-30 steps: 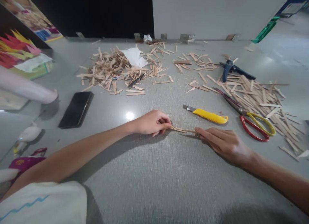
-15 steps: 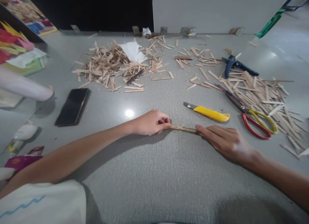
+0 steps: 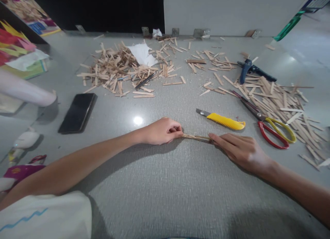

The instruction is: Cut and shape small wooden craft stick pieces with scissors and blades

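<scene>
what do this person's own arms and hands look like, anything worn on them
The left hand and right hand are bare, with no gloves or watch visible. Both visible forearms are sleeveless and slender. Beside the left arm is off-white cloth with a wavy blue line, possibly clothing.

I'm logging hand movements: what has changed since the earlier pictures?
Very little: the view has shifted slightly, and the thin, pale wooden piece looks turned a little; which way is unclear. Nothing was taken hold of or let go. The left hand and right hand stay at its ends; the yellow-handled utility knife and black rectangular phone lie as before.
</scene>
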`<state>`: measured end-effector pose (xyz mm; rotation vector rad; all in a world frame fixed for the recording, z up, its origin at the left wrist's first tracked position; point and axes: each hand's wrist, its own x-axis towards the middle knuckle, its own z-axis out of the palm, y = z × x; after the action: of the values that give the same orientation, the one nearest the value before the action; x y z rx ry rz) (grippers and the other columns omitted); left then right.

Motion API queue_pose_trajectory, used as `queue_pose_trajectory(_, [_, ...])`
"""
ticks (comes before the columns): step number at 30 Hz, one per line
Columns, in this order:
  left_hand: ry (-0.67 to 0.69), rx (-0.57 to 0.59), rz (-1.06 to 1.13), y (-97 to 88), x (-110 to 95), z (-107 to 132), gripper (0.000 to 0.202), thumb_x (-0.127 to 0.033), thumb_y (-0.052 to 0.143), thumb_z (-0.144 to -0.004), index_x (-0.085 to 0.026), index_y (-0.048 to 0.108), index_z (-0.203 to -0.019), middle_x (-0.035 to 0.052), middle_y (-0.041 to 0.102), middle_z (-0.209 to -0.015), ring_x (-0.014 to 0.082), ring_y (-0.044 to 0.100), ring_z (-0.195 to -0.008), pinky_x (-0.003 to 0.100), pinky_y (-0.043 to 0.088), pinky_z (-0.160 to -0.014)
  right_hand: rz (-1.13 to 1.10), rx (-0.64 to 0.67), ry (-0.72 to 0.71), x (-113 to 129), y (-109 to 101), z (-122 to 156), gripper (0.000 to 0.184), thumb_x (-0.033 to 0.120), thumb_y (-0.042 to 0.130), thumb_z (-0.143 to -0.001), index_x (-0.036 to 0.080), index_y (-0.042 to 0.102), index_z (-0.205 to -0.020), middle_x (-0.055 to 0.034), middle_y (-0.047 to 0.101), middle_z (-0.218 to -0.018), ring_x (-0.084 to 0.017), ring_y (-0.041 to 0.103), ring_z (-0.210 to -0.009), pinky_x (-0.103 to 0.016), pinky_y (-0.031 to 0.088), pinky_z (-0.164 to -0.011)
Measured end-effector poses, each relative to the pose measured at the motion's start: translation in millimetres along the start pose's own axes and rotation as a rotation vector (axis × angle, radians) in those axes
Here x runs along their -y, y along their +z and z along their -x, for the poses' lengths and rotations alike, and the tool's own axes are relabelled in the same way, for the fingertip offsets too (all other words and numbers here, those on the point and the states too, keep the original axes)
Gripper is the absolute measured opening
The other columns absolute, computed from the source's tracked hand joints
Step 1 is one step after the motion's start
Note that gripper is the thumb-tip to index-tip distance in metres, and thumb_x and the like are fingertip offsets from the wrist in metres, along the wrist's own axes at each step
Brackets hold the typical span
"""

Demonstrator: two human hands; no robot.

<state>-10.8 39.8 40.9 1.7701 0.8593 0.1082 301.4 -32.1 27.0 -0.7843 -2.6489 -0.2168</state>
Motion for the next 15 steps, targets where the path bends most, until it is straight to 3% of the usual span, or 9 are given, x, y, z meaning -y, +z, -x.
queue_pose_trajectory(10, [0.007, -0.020, -0.018, 1.1, -0.9, 0.0, 0.026, -0.028, 0.056, -0.104, -0.017, 0.065, -0.083, -0.0052, 0.054, -0.055, 0.0098, 0.043, -0.047, 0.023, 0.032, -0.053, 0.000, 0.012, -0.002, -0.5, -0.1, -0.5, 0.028, 0.011, 0.043, -0.116, 0.005, 0.062, -0.136, -0.0083, 0.078, -0.090, -0.017, 0.074, -0.071, -0.028, 0.053, -0.061])
queue_pose_trajectory(15, [0.033, -0.016, -0.035, 1.4, 0.1, -1.8, 0.026, -0.027, 0.056, -0.103, -0.017, 0.066, -0.082, -0.0052, 0.053, -0.055, 0.0097, 0.042, -0.048, 0.024, 0.031, -0.055, 0.068, 0.102, -0.064, 1.2, -12.2, -5.3, 0.033, 0.007, 0.036, -0.115, 0.001, 0.059, -0.138, -0.0060, 0.073, -0.083, -0.019, 0.068, -0.067, -0.032, 0.050, -0.061])
